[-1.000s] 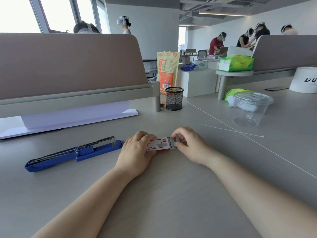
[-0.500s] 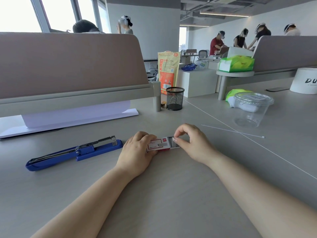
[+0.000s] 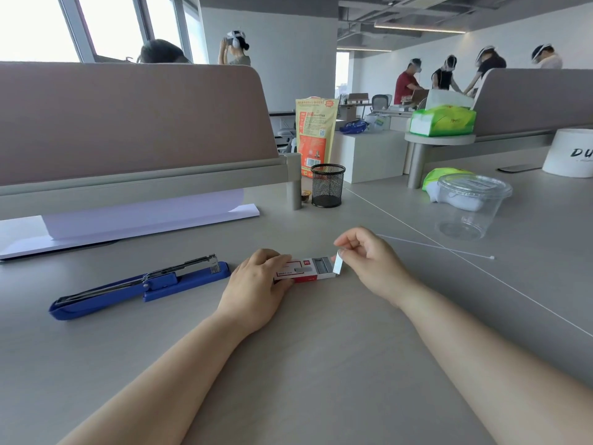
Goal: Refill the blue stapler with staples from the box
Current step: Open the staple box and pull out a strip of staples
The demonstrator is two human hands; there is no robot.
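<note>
My left hand (image 3: 256, 284) lies curled over the near end of the staple box (image 3: 308, 271), pinning it to the desk (image 3: 321, 364) so it cannot slide. My right hand (image 3: 372, 261) pinches a strip of staples (image 3: 338, 265) at the box's open far end. The blue stapler (image 3: 141, 285) lies opened just left of the box, with bare desk between.

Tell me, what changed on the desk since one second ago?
The right hand rose from the box and now pinches its end flap, pulled up and open; staples show inside. The left hand holds the box down as before. The stapler stayed open on the desk, untouched.
</note>
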